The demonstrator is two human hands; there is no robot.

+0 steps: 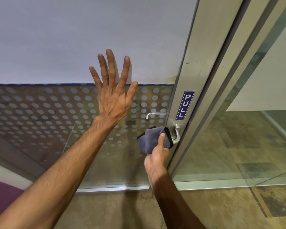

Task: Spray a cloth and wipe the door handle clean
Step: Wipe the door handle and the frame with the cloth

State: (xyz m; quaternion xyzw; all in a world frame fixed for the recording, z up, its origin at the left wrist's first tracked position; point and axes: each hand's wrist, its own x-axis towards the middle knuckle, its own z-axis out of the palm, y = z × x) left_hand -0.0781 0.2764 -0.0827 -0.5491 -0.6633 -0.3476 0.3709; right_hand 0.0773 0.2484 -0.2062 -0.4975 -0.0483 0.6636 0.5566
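Observation:
A silver lever door handle (pixel 176 134) is mounted on the metal stile of a glass door (pixel 183 80). My right hand (pixel 157 158) grips a folded grey cloth (pixel 153 139) with a black edge and holds it wrapped over the lever part of the handle, so only the handle's bend near the stile shows. My left hand (pixel 113 90) is pressed flat against the frosted glass, fingers spread, above and left of the handle. No spray bottle is in view.
A blue PULL sticker (pixel 185 104) sits on the stile above the handle. A second handle (pixel 153 114) shows through the dotted glass on the far side. A glass panel (pixel 238 138) stands to the right, with brownish floor (pixel 122 209) below.

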